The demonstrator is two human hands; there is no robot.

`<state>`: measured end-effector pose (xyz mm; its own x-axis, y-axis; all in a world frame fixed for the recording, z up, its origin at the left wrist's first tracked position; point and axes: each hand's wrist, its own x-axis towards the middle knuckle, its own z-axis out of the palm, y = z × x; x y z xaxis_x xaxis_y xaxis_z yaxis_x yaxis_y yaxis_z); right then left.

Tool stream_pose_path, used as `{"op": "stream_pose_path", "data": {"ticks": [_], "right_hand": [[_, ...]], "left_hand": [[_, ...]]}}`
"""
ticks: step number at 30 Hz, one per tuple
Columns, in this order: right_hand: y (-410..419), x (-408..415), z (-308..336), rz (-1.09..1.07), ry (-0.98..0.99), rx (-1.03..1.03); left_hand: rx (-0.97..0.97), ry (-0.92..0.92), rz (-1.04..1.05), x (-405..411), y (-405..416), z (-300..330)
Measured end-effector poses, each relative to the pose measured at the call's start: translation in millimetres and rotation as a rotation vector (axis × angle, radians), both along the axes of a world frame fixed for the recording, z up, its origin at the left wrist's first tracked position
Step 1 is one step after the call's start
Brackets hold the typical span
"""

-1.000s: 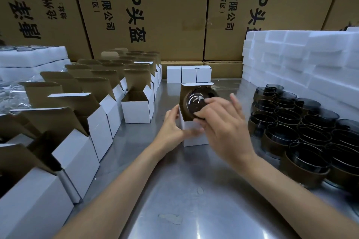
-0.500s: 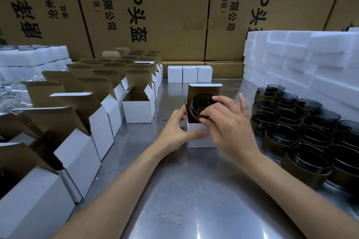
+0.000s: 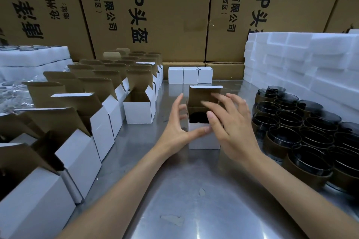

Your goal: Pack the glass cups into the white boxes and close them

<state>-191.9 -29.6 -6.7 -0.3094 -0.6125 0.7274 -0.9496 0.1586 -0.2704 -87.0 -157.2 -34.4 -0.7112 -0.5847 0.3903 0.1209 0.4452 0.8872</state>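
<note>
A small white box stands open at the table's middle, its brown lid flap upright. A dark glass cup sits down inside it. My left hand holds the box's left side, thumb across the front, fingers spread. Just over the box's right edge, my right hand hovers with fingers apart and nothing in it. Several dark glass cups with brown sleeves crowd the right side.
Rows of open white boxes line the left side. Three closed white boxes stand at the back. White foam blocks are stacked at the right, foam trays at the far left. Big cardboard cartons wall off the back.
My right hand lowered the glass cup into the box and let go; it now hovers with fingers spread. My left hand stayed on the box.
</note>
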Motion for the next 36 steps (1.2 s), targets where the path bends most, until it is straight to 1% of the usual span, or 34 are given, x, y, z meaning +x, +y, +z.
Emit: {"op": "stream_pose_path", "data": {"ticks": [2, 4, 7, 9, 11, 13, 15, 16, 19, 21, 23, 27, 31, 36], "right_hand": [[-0.2, -3.7, 1.4, 0.012, -0.062, 0.006], [-0.2, -8.1, 1.7, 0.024, -0.079, 0.032], [-0.4, -11.8, 2.9, 0.087, -0.147, 0.047], [-0.2, -13.0, 4.6, 0.164, -0.258, 0.023], [-0.2, -14.6, 5.4, 0.247, -0.411, -0.023], [-0.7, -16.0, 5.1, 0.336, -0.578, -0.073], [-1.3, -14.9, 3.7, 0.407, -0.68, -0.105], [-2.0, -13.2, 2.3, 0.426, -0.681, -0.101], [-4.8, -6.5, -2.8, 0.408, -0.56, -0.017], [-6.2, -4.9, -4.1, 0.369, -0.524, 0.007], [-6.9, -7.0, -3.8, 0.338, -0.53, 0.007], [-7.8, -10.1, -5.4, 0.293, -0.49, 0.065], [-10.0, -11.0, -8.8, 0.269, -0.435, 0.045], [-11.0, -11.4, -14.4, 0.262, -0.436, 0.039]], "left_hand": [[-0.057, 0.037, 0.043, 0.4, 3.0, 0.7], [-0.14, 0.05, 0.057, 0.5, 5.3, 0.8], [-0.188, 0.055, 0.066, 0.9, 5.0, 0.8], [-0.224, 0.035, 0.063, 0.6, 4.5, 1.2], [-0.249, 0.0, 0.049, -0.1, 3.3, 0.2], [-0.227, -0.027, 0.028, -0.3, 1.8, -1.3], [-0.212, -0.041, 0.015, -0.6, 0.3, -2.8], [-0.209, -0.042, 0.014, -0.9, 0.1, -2.7], [-0.21, -0.027, 0.012, -1.5, 3.0, -0.4], [-0.154, -0.001, -0.003, -1.4, 5.8, 2.3], [-0.071, 0.042, -0.004, -2.2, 7.0, 5.3], [-0.079, 0.115, 0.13, -3.0, 8.0, 8.5], [0.024, 0.21, 0.151, -2.9, 10.7, 11.1], [-0.059, 0.18, 0.122, -5.1, 11.8, 14.9]]}}
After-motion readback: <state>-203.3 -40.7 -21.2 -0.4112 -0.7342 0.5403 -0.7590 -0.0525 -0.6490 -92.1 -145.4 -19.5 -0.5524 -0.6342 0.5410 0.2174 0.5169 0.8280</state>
